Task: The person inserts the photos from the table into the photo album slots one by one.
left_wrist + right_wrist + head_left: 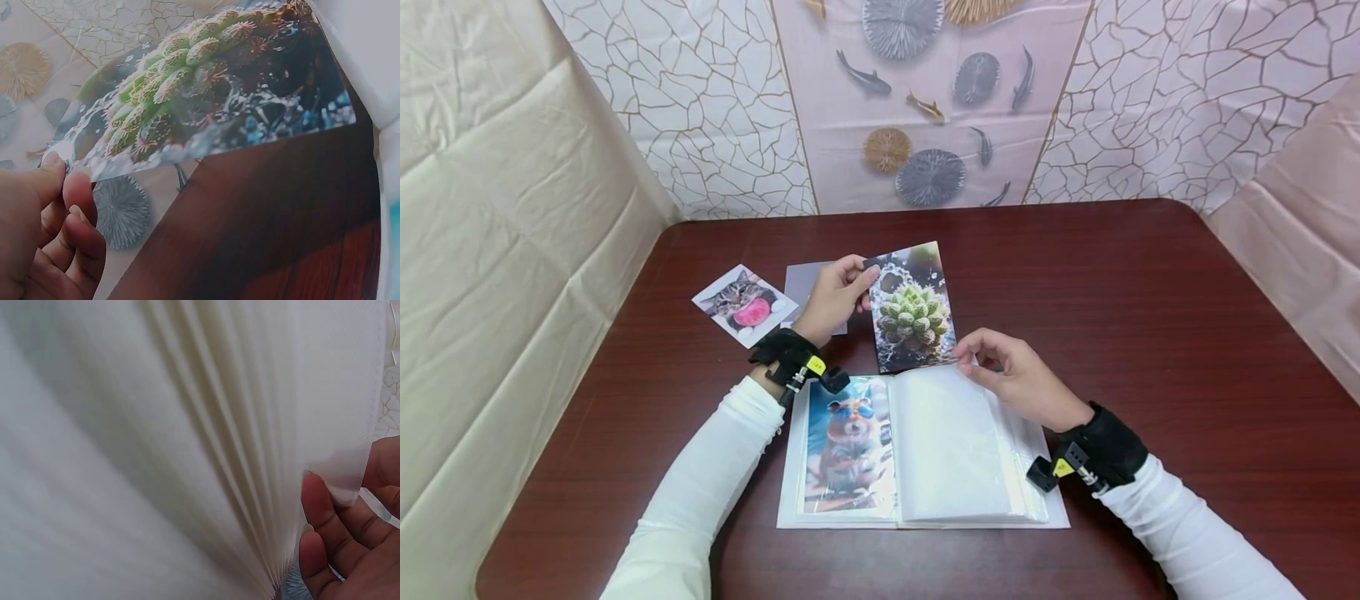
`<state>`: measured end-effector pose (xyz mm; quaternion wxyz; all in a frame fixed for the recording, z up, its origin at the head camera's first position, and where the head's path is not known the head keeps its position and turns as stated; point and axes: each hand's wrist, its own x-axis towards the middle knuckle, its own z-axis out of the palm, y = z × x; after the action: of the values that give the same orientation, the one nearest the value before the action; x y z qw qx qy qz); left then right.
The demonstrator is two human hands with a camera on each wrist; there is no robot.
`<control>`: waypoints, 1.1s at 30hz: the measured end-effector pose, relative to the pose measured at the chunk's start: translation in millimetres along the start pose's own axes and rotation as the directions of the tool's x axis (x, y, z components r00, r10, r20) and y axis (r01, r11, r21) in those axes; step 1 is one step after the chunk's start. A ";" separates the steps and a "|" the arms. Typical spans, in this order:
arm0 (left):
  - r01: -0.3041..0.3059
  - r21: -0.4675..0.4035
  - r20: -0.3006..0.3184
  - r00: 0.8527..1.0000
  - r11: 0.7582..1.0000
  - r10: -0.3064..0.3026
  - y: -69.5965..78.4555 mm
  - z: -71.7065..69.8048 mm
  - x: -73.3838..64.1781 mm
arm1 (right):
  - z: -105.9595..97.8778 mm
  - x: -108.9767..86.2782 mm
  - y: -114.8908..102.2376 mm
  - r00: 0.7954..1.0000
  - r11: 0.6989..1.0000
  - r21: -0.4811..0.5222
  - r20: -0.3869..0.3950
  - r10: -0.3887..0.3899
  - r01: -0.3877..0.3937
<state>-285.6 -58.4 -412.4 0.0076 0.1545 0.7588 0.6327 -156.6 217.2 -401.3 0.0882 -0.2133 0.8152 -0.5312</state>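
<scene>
White cloth sleeves [677, 500] come nearest the camera, reaching over a dark red-brown wooden table [1150, 333]. At left lies a white-bordered print of a tabby cat [745, 306], one corner overlapping a pale grey sheet [805, 282]. Beside these, the left hand [835, 296] pinches the left edge of a glossy rectangular card picturing a green cactus [913, 312], held at the far edge of an open white album [792, 492]. Its left page bears a furry animal picture [850, 450]. Farther right, the right hand [1018, 375], apart from the left, pinches the far corner of a translucent white pocket page [955, 450].
</scene>
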 end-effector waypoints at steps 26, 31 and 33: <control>0.061 0.001 0.188 0.980 0.998 -0.060 -3.7 11.2 -3.3 | -1.9 1.6 6.4 0.998 0.993 0.103 -0.004 0.058 -0.057; 0.053 -0.012 0.247 0.968 0.999 -0.048 -3.9 14.2 -5.5 | -0.6 2.1 6.2 0.998 0.991 0.124 -0.019 0.057 -0.054; 0.057 -0.028 0.241 0.969 0.998 -0.049 -3.8 15.9 -6.3 | -0.1 2.2 6.0 0.998 0.990 0.130 -0.028 0.060 -0.055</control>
<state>-277.2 -45.2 -420.4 0.1190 0.2096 0.7449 0.6222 -160.0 218.3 -406.5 0.1043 -0.1752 0.7864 -0.5832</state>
